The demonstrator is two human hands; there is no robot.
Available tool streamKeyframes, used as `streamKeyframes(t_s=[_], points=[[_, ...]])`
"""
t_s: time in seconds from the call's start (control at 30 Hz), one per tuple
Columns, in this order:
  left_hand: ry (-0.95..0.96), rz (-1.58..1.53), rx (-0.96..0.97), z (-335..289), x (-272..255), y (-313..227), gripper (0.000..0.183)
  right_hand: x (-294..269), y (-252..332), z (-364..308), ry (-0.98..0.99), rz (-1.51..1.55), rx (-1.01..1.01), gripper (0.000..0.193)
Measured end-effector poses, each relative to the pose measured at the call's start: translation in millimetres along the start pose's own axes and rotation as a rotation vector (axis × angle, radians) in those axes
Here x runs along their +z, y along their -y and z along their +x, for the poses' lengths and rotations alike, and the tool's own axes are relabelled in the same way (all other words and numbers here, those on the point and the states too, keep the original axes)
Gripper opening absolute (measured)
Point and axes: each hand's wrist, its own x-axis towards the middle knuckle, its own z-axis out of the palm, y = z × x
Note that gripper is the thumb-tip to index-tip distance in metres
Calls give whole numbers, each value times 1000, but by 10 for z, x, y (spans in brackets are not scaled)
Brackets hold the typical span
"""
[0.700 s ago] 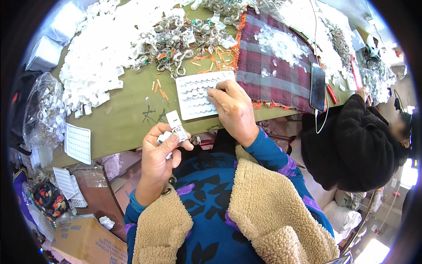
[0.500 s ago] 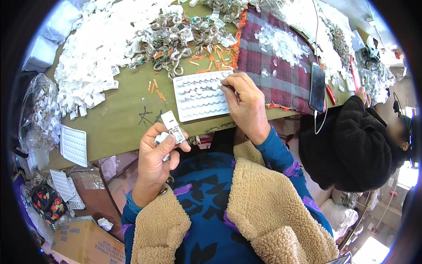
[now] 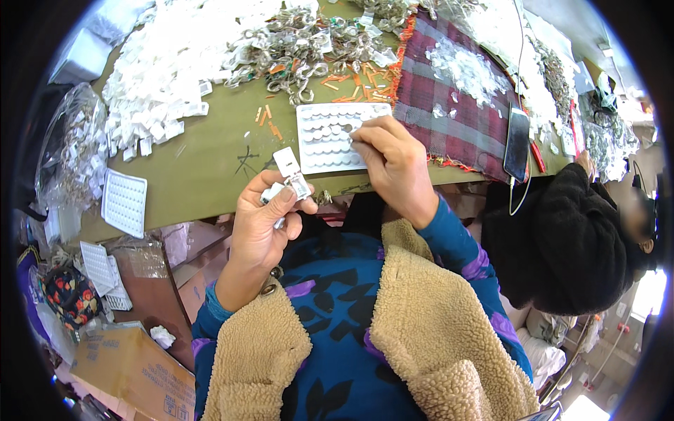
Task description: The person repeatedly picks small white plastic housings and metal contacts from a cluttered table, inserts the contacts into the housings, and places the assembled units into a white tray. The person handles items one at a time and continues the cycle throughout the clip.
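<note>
My left hand is closed on a small white plastic case whose hinged lid stands up. Another white piece shows between its thumb and fingers. A white tray with rows of round pockets lies at the table's near edge, some pockets holding small round pieces. Over the tray's right side, my right hand has thumb and index finger drawn together at the pockets. Whatever those fingertips pinch, if anything, is too small to make out.
White plastic cases heap at the far left, beside tangled metallic rings and orange strips. A plaid cloth carries clear bits. A phone with a cable lies right, near a person in black. A second tray lies left.
The whole view has shifted a little. Relative to the tray, my right fingertips have moved slightly left and nearer to me. My left hand still holds the case, slightly farther forward.
</note>
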Motion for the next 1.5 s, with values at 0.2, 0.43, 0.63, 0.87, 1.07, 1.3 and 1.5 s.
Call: streamKeyframes(t_s=[0.2, 0.43, 0.63, 0.87, 1.07, 1.3, 1.5], points=[[-33, 59, 14, -114, 4, 60, 20, 119, 547, -194, 33, 272, 39, 14], [-55, 69, 12, -248, -72, 59, 18, 261, 721, -246, 165, 201, -114, 30], [14, -14, 29, -316, -92, -58, 17, 289, 792, -175, 40, 405, 54, 35], [-57, 90, 25, -295, -28, -59, 15, 447, 645, -142, -139, 39, -597, 46], [-169, 177, 45, -223, 116, -84, 18, 148, 450, -294, -18, 43, -224, 41], [-77, 203, -35, -113, 131, -20, 17, -135, -329, 41, -236, -120, 12, 21], [-83, 193, -72, -87, 138, -6, 18, 2, -425, 78, -75, -341, -118, 25]])
